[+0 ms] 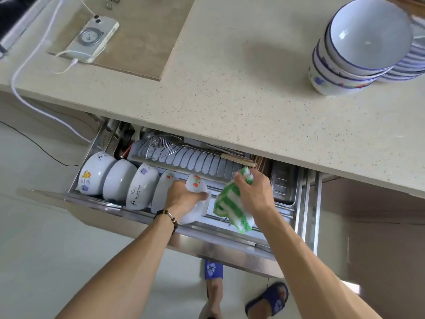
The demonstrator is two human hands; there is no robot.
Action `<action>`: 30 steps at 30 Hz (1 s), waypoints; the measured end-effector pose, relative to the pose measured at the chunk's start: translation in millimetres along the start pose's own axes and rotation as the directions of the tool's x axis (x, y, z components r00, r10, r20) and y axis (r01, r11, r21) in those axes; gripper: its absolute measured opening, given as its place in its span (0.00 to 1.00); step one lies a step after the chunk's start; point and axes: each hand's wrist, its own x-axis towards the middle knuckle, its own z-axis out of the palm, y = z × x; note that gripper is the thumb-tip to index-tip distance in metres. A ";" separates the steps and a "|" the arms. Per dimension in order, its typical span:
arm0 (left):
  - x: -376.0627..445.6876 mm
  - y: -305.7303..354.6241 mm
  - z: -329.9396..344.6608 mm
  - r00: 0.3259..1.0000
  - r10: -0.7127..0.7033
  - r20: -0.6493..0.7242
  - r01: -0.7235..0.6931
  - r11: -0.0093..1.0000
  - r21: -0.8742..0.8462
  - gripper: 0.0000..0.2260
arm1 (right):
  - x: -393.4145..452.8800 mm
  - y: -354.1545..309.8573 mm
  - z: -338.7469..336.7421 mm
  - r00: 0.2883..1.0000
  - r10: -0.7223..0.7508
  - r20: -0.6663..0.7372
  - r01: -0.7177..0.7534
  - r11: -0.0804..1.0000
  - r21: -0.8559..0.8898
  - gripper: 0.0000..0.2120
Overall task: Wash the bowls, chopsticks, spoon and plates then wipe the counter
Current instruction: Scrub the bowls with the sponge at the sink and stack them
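Observation:
My left hand [181,196] grips a white bowl with a red print [196,184] on its side in the pulled-out dish drawer [285,196], next to a row of several white bowls [119,178] standing on edge. My right hand [254,188] holds a green-and-white striped cloth [230,207] just right of that bowl, over the drawer's rack. A stack of blue-rimmed bowls [358,49] sits on the speckled counter [230,88] at the far right, partly over striped plates [411,65].
A phone [93,39] on a charging cable lies on a wooden board [147,31] at the counter's back left. The drawer's rear holds a wire skimmer [161,143] and wooden utensils [239,158]. My slippered feet [266,298] stand below the drawer front.

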 end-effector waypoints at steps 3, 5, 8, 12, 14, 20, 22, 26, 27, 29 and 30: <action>5.8 -4.4 5.1 1.000 -0.026 -0.011 0.026 1.000 0.018 0.12 | 5.4 -0.4 7.6 1.000 0.001 0.014 -0.001 1.000 -0.016 0.15; 9.8 -8.4 6.7 0.998 -0.053 -0.033 0.054 0.998 0.031 0.12 | 8.4 1.2 12.2 1.000 0.007 0.023 -0.007 1.000 -0.027 0.20; 16.6 -13.8 7.1 0.996 -0.078 -0.047 0.081 0.994 0.067 0.13 | 8.4 3.8 14.3 0.999 0.036 0.041 -0.035 0.999 -0.029 0.24; 22.5 -19.1 8.8 0.995 -0.101 -0.026 0.103 0.990 0.094 0.17 | 7.9 6.2 13.6 0.996 0.060 0.067 -0.059 0.998 -0.016 0.23; 22.0 -20.0 11.1 0.993 -0.114 -0.018 0.115 0.989 0.094 0.17 | 7.8 5.5 14.8 0.993 0.082 0.082 -0.082 0.997 0.004 0.26; 8.8 -16.4 12.3 0.998 0.012 -0.055 0.005 0.957 0.291 0.20 | 4.0 1.3 10.3 0.985 0.110 0.130 -0.121 0.989 0.081 0.22; -1.7 -13.9 9.8 0.991 0.120 -0.056 -0.088 0.912 0.400 0.24 | 2.2 -0.7 7.8 0.987 0.116 0.114 -0.124 0.990 0.065 0.25; -27.8 2.9 3.5 0.923 0.384 -0.019 -0.320 0.794 0.518 0.25 | -7.4 -19.3 -9.7 0.994 0.092 0.063 -0.098 0.990 0.103 0.31; -32.8 10.2 2.1 0.897 0.441 -0.004 -0.370 0.757 0.539 0.25 | -9.3 -25.7 -17.5 0.996 0.081 0.041 -0.086 0.989 0.119 0.26; -43.1 31.9 0.0 0.848 0.529 0.018 -0.447 0.697 0.561 0.25 | -14.8 -42.3 -40.8 0.998 0.067 -0.012 -0.064 0.984 0.166 0.16; -47.1 44.8 0.2 0.827 0.561 0.022 -0.475 0.679 0.559 0.25 | -16.5 -50.3 -54.2 0.997 0.063 -0.045 -0.054 0.982 0.179 0.15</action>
